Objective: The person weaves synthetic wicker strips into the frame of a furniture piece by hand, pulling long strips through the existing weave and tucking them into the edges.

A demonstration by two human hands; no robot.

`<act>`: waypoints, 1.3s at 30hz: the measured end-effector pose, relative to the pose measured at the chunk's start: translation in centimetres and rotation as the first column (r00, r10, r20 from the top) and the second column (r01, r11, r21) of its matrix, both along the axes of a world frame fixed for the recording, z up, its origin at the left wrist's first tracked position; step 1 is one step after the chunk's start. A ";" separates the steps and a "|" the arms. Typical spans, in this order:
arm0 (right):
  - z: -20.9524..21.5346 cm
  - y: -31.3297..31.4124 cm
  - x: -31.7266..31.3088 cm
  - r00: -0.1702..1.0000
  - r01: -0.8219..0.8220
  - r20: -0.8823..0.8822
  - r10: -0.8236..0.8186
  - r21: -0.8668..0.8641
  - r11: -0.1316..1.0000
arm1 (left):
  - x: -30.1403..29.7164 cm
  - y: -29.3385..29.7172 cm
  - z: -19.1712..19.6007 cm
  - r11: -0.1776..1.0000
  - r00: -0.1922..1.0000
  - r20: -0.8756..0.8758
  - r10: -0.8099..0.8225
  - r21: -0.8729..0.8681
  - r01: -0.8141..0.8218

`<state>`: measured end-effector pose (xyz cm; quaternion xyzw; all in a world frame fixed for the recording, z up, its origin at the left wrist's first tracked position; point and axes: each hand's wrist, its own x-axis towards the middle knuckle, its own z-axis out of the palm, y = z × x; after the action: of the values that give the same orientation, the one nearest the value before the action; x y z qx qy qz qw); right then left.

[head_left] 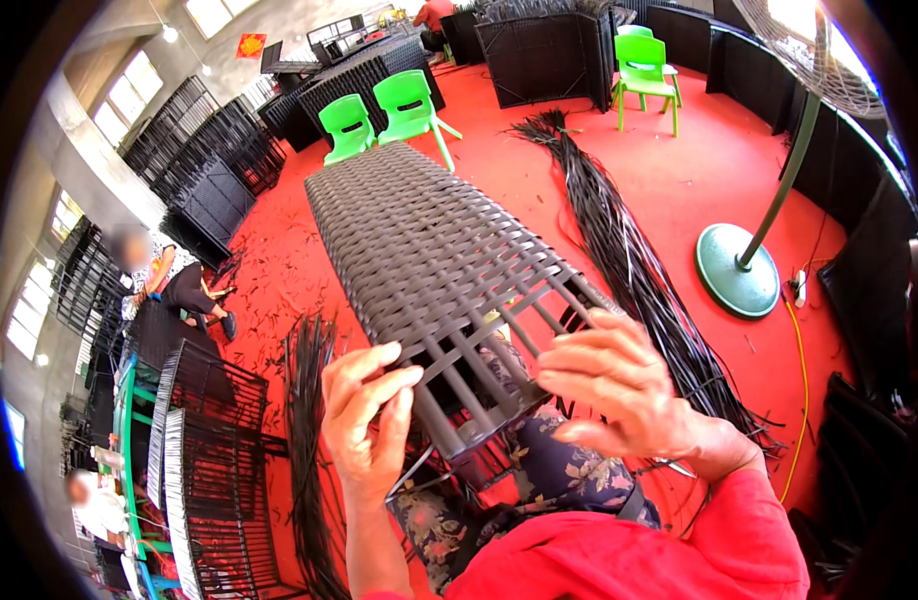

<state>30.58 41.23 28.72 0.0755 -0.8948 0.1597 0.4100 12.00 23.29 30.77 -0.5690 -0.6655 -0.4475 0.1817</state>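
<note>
A dark brown woven rattan furniture piece (429, 240) stretches away from my lap, close-woven at its far part. At the near end, bare frame bars (469, 385) show with gaps between them. My left hand (364, 415) is at the near left edge, its fingers apart and their tips close to the frame. Across the near right corner, my right hand (614, 385) has its fingers stretched out over the edge. I see no strip held in either hand. The undersides of the fingers are partly hidden.
A long bundle of black strips (629, 250) lies on the red floor to the right, another bundle (309, 450) to the left. Green chairs (404, 105) stand beyond the piece. A fan's round base (736, 270) is at right. People sit at the left beside black frames (224, 500).
</note>
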 end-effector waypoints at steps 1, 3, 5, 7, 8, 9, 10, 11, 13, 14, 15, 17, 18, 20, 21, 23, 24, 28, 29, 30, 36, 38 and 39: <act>0.4 0.6 0.3 0.997 0.050 -0.051 -0.051 -0.016 0.999 | -0.1 -0.8 0.0 1.000 1.000 0.024 0.007 -0.005 -0.006; 0.0 2.5 0.2 0.986 0.105 -0.110 -0.122 -0.149 0.983 | -0.3 -1.8 -0.7 1.000 0.994 0.110 -0.004 0.017 0.002; -0.7 2.9 -0.4 0.993 0.074 -0.048 -0.112 -0.490 0.869 | -0.6 -2.8 -1.4 0.998 0.983 0.183 -0.017 0.060 0.006; -2.4 3.8 -1.2 0.998 -0.058 -0.040 0.042 -0.717 0.695 | -1.0 -3.2 -2.1 0.993 0.976 0.215 -0.017 0.114 -0.007; -2.7 3.4 -1.7 0.980 -0.142 -0.054 0.191 -0.862 0.487 | -1.0 -3.6 -2.4 0.992 0.973 0.229 -0.013 0.128 -0.016; -3.2 3.3 -2.3 0.972 -0.156 -0.061 0.228 -0.892 0.424 | -1.1 -4.1 -2.5 0.989 0.970 0.243 -0.010 0.143 -0.026; -3.5 3.2 -2.7 0.961 -0.167 -0.071 0.266 -0.918 0.360 | -1.1 -4.4 -2.6 0.987 0.967 0.256 -0.005 0.157 -0.036; -3.5 3.0 -3.2 0.954 -0.166 -0.088 0.286 -0.951 0.260 | -1.2 -4.6 -2.7 0.983 0.969 0.249 -0.001 0.178 -0.044; -3.6 2.7 -3.9 0.957 -0.165 -0.069 0.282 -0.928 0.333 | -1.3 -5.3 -2.6 0.983 0.969 0.248 0.005 0.176 -0.051; -3.6 2.8 -4.2 0.958 -0.164 -0.057 0.282 -0.913 0.373 | -1.3 -5.5 -2.7 0.982 0.968 0.250 0.009 0.179 -0.055; -3.4 3.1 -4.3 0.972 -0.112 -0.004 0.236 -0.888 0.446 | -1.4 -5.4 -2.6 0.985 0.969 0.245 0.011 0.167 -0.053; -2.1 3.5 -4.6 0.985 -0.141 -0.029 0.170 -0.706 0.694 | -1.6 -5.2 -2.4 0.988 0.977 0.214 0.009 0.148 -0.042; -1.4 3.5 -5.0 0.987 -0.153 -0.047 0.156 -0.597 0.788 | -1.6 -5.2 -2.3 0.989 0.977 0.213 0.019 0.140 -0.050; 0.1 3.2 -5.9 0.994 -0.088 0.021 0.105 -0.402 0.911 | -1.1 -5.0 -2.1 0.985 0.971 0.233 0.058 0.142 -0.093; 1.2 3.1 -6.2 0.988 -0.080 0.096 0.121 -0.359 0.930 | -1.0 -5.0 -1.9 0.985 0.978 0.190 0.089 0.128 -0.114; 2.3 3.0 -7.0 0.979 -0.094 0.149 0.136 -0.258 0.962 | -0.8 -5.1 -1.5 0.980 0.983 0.078 0.165 0.095 -0.172; 2.5 3.1 -7.4 0.974 -0.111 0.167 0.151 -0.226 0.968 | -0.9 -5.2 -1.5 0.977 0.981 0.078 0.177 0.104 -0.184; 2.8 3.3 -8.5 0.958 -0.138 0.227 0.175 -0.169 0.976 | -1.1 -4.6 -1.7 0.964 0.972 0.090 0.215 0.137 -0.226; 2.9 3.4 -8.8 0.953 -0.145 0.242 0.185 -0.174 0.974 | -0.9 -4.5 -1.5 0.961 0.968 0.111 0.227 0.135 -0.241; 2.9 3.4 -9.0 0.947 -0.150 0.256 0.194 -0.179 0.972 | -0.8 -4.4 -1.4 0.958 0.962 0.132 0.239 0.133 -0.256; 2.3 3.1 -9.1 0.968 -0.169 0.160 0.192 -0.144 0.975 | -0.8 -4.7 -1.7 0.954 0.963 0.071 0.258 0.141 -0.266; 2.6 2.7 -9.2 0.970 -0.135 0.185 0.160 -0.137 0.981 | -0.9 -4.8 -1.7 0.950 0.959 0.089 0.270 0.138 -0.281; 2.6 2.6 -9.3 0.969 -0.123 0.198 0.147 -0.130 0.984 | -0.9 -4.8 -1.8 0.951 0.959 0.108 0.263 0.140 -0.277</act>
<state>21.33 43.85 31.34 0.0951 -0.9145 0.2462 0.3066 11.11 18.46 29.00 -0.4367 -0.7080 -0.4929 0.2550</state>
